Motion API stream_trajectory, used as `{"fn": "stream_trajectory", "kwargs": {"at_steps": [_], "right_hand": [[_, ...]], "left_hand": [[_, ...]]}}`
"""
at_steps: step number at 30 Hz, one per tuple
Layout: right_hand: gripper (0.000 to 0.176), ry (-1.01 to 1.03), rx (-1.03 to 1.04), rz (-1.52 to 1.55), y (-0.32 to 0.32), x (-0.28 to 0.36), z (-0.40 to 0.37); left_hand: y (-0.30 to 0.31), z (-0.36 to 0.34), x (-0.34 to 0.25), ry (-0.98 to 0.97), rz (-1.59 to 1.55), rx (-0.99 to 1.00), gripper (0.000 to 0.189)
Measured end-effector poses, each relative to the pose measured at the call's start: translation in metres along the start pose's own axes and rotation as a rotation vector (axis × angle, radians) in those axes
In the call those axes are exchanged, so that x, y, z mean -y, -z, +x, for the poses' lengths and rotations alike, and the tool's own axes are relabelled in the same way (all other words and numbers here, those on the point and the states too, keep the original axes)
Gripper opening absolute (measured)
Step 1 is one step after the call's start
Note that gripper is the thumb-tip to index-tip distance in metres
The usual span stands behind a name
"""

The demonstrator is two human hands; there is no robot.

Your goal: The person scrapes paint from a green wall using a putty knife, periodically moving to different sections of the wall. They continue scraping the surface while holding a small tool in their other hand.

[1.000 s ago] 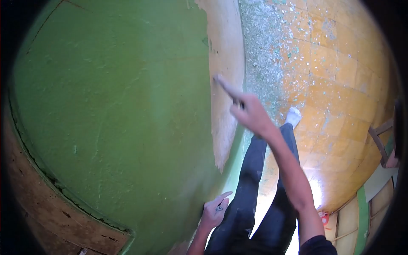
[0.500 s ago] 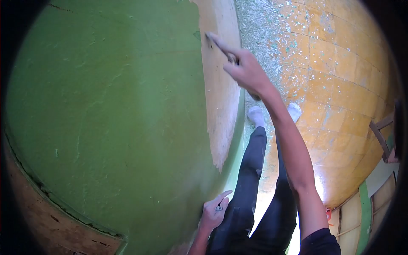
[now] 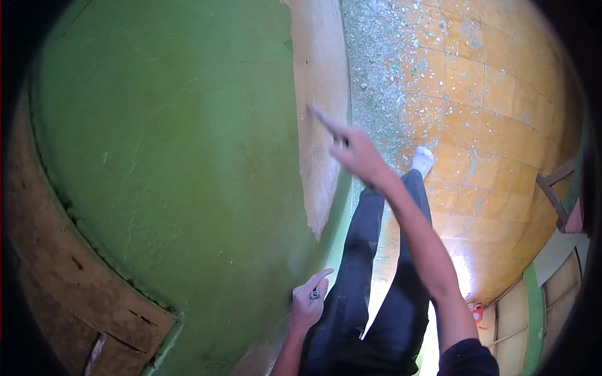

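My right hand (image 3: 359, 152) is closed round a thin scraping tool (image 3: 325, 120), one finger stretched along it. The tool's tip is at the bare pale strip (image 3: 316, 81) of the green wall (image 3: 188, 138); whether it touches is unclear. Lower down, my left hand (image 3: 309, 301) is beside the green wall near my left leg, its index finger pointing out and the other fingers curled. A small round metallic thing shows in its grip, too small to name.
Pale and green flakes (image 3: 376, 75) cover the yellow tiled floor (image 3: 501, 150) along the wall. My socked foot (image 3: 422, 160) stands on the tiles. A wooden frame piece (image 3: 555, 194) is at the right, and a brown surface (image 3: 75, 263) borders the wall at lower left.
My right hand and the tool have moved down along the bare strip. The view has shifted, showing more of the brown surface at the left. My left hand keeps its grip.
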State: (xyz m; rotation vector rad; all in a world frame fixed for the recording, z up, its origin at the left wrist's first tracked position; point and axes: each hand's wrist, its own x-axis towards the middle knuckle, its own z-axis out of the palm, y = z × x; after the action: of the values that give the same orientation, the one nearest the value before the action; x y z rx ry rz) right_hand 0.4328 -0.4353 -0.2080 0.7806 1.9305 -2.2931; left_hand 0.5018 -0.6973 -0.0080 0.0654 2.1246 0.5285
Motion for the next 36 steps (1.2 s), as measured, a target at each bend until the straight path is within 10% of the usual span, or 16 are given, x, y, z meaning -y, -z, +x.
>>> {"fn": "stream_trajectory", "kwargs": {"at_steps": [8,15,22,28,32,36], "right_hand": [[0.078,-0.015,-0.070,0.069,0.033,0.008,0.078],[0.080,-0.231,0.280,-0.142,-0.018,-0.080,-0.093],[0.076,-0.730,0.066,0.092,0.002,-0.134,-0.204],[0.079,-0.624,0.083,0.502,-0.023,-0.097,-0.168],[0.082,-0.104,0.122,0.113,-0.077,-0.063,-0.181],[0.083,-0.091,0.182,0.046,-0.124,-0.063,-0.230]], "left_hand": [[-0.003,-0.012,0.019,0.004,0.026,0.004,0.027],[-0.001,-0.025,0.013,0.011,-0.026,-0.038,0.022],[-0.012,-0.034,0.030,0.045,-0.067,-0.125,0.025],[-0.022,-0.053,0.062,0.116,-0.020,-0.183,0.027],[-0.021,-0.055,0.074,-0.020,0.122,-0.172,0.024],[-0.019,-0.057,0.090,-0.119,0.111,-0.132,0.022]]}}
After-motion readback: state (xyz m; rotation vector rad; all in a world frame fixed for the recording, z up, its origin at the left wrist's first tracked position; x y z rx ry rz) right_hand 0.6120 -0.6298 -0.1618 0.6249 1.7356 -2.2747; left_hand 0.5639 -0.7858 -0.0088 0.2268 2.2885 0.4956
